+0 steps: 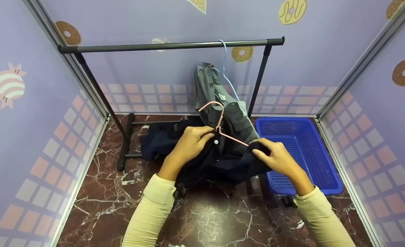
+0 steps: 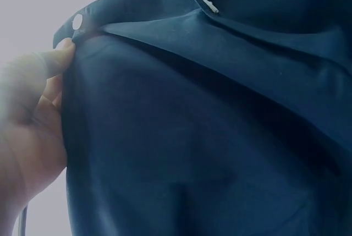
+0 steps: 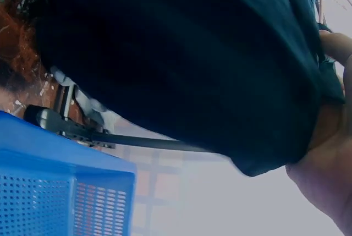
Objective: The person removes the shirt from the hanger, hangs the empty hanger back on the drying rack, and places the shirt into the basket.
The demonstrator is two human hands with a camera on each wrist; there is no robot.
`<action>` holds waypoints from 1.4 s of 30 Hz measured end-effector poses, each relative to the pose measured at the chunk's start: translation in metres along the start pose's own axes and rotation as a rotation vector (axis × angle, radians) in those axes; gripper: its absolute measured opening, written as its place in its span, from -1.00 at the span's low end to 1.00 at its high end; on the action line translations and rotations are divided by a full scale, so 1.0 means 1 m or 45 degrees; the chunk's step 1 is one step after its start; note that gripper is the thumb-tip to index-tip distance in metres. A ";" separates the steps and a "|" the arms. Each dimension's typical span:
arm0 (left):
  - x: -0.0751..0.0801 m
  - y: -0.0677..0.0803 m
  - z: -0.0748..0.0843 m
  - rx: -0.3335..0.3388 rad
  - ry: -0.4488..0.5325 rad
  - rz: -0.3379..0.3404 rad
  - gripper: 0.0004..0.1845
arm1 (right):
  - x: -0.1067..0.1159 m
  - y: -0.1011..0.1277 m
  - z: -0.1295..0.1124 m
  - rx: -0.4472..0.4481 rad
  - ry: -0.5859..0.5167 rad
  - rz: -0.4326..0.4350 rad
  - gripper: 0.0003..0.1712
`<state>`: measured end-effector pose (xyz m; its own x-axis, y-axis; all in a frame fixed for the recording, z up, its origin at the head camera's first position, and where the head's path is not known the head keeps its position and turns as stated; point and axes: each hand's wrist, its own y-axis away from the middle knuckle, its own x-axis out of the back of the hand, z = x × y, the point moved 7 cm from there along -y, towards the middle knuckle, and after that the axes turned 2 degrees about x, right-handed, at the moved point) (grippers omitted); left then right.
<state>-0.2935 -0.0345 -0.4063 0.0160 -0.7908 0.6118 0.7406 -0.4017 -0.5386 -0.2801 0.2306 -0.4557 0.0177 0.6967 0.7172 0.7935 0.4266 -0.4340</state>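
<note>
The dark shirt (image 1: pixel 202 168) hangs in front of me, on the near side of the grey-green shirt (image 1: pixel 235 118), its bulk stretched left to right. The pink hanger (image 1: pixel 234 139) stands hook up, the hook's tip curving left, its visible arm sloping down to the right. Cloth hides the hanger's other arm, and the shirt's lower folds blur into darkness. My left hand (image 1: pixel 192 140) pinches the collar edge beside a white button (image 1: pixel 216 141); my right thumb and fingers clamp the cloth at the hanger's right end, my right hand (image 1: pixel 274 154) near the blue basket (image 1: pixel 328 157).

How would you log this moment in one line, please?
left hand: pinches navy shirt | right hand: grips navy shirt | pink hanger: hook exposed
</note>
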 end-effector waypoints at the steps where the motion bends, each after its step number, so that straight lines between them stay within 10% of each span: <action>1: 0.000 0.000 0.001 -0.006 0.003 0.005 -0.84 | 0.001 0.000 -0.001 -0.012 0.020 0.006 -0.76; 11: 0.003 0.000 0.005 -0.041 0.011 0.036 -0.82 | 0.005 -0.007 -0.016 0.005 0.137 0.054 -0.79; 42: 0.044 0.006 -0.007 -0.029 0.008 0.196 -0.85 | 0.020 0.016 0.016 0.016 -0.146 0.410 -0.72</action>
<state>-0.2930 -0.0745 -0.3870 0.1242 -0.8468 0.5173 0.7141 -0.2856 -0.6391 -0.2763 0.2607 -0.4571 0.1969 0.8569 0.4764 0.7510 0.1805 -0.6351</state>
